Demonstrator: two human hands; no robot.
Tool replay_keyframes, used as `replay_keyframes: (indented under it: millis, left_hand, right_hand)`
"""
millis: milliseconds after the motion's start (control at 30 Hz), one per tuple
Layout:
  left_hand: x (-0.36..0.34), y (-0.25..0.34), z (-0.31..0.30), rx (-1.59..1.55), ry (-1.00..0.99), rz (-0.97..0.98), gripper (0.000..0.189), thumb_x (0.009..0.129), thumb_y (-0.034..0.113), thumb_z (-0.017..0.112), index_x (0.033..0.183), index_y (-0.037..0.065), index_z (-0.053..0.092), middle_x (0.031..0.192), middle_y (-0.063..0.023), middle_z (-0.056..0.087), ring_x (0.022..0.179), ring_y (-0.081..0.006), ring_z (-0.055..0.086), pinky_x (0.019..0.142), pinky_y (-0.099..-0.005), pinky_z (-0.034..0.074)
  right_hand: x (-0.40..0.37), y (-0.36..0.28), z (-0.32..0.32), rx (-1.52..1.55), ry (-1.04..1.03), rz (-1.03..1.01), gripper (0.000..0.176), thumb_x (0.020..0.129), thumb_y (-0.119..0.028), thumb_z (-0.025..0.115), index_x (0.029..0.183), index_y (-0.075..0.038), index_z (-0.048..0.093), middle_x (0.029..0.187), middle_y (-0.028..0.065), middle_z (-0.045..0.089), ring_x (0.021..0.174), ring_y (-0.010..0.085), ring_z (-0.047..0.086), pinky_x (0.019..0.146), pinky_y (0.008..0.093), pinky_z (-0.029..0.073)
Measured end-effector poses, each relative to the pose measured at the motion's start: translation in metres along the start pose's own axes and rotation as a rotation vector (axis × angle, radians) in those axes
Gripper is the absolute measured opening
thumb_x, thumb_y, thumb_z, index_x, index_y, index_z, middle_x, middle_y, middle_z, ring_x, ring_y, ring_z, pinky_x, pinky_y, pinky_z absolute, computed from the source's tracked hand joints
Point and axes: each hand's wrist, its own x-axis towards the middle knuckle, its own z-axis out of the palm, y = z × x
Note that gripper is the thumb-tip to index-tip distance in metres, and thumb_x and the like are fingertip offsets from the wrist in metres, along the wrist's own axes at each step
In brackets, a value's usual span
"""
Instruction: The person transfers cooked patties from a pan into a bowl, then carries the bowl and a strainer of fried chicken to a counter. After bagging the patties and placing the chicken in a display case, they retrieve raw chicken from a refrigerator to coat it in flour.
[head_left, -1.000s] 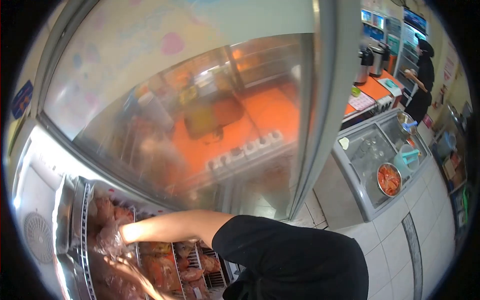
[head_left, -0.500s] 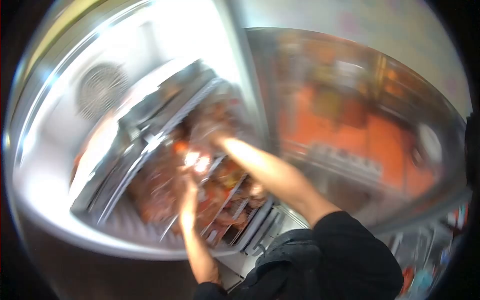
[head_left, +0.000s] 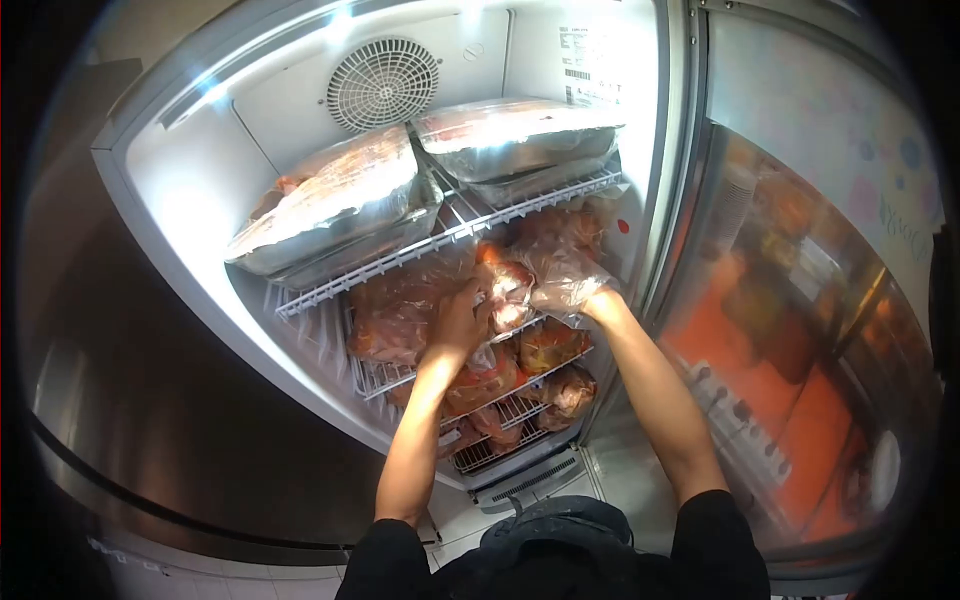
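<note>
My left hand (head_left: 461,322) is at the second shelf of an open refrigerator, its fingers curled on the edge of a clear plastic bag of raw meat (head_left: 511,292). That bag has an orange-red spot near its top and shines under the light. My right hand (head_left: 574,278) is at the right side of the same bag, covered by clear crinkled plastic, so its fingers are hard to make out. A larger bag of pink meat (head_left: 392,325) lies to the left of my left hand.
Two foil-like trays wrapped in film, one left (head_left: 335,205) and one right (head_left: 520,140), rest on the white wire top shelf (head_left: 470,228). Lower shelves hold more bagged meat (head_left: 570,390). The glass-fronted door (head_left: 800,330) stands open at right. A round fan grille (head_left: 383,84) is on the back wall.
My view has swung and sharpened, now facing the refrigerator more squarely. Both hands remain among the bagged meat on the second shelf.
</note>
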Motion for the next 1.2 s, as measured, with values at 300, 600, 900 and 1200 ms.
replay_keyframes:
  millis: [300,600,900,1200]
  left_hand:
    - [0.001,-0.006,0.002,-0.131,0.195,0.128,0.016,0.088,0.004,0.06,0.104,0.001,0.065,0.092,-0.0194,0.069,0.088,-0.035,0.066,0.078,-0.0414,0.049]
    - [-0.001,-0.015,0.006,-0.802,0.031,-0.298,0.017,0.098,0.02,0.062,0.101,0.003,0.066,0.087,0.0008,0.063,0.08,-0.0083,0.055,0.073,-0.0261,0.046]
    - [0.004,-0.035,0.01,-0.7,-0.133,-0.075,0.023,0.102,0.023,0.055,0.109,0.002,0.062,0.089,0.0004,0.062,0.08,-0.0086,0.054,0.076,-0.0258,0.047]
    - [-0.008,-0.019,0.014,-0.624,-0.085,-0.081,0.011,0.101,0.007,0.047,0.109,0.003,0.055,0.093,-0.002,0.06,0.085,-0.008,0.053,0.076,-0.0281,0.045]
  right_hand:
    - [0.021,0.007,0.041,0.012,0.167,-0.129,0.042,0.082,-0.033,0.063,0.114,-0.007,0.067,0.113,0.0167,0.067,0.108,0.0331,0.063,0.093,0.0474,0.049]
    - [0.044,0.019,0.031,0.25,-0.018,-0.261,0.028,0.083,-0.021,0.064,0.107,-0.006,0.06,0.111,0.0145,0.062,0.099,0.0288,0.063,0.086,0.0426,0.051]
    - [0.014,0.01,0.054,-0.003,0.321,-0.349,0.018,0.094,-0.021,0.052,0.104,-0.007,0.058,0.101,0.0128,0.062,0.091,0.0288,0.063,0.08,0.0418,0.049]
    - [0.02,0.044,0.101,0.798,0.17,-0.195,0.029,0.096,-0.026,0.054,0.115,-0.005,0.059,0.105,0.0152,0.064,0.094,0.0308,0.064,0.08,0.0431,0.05]
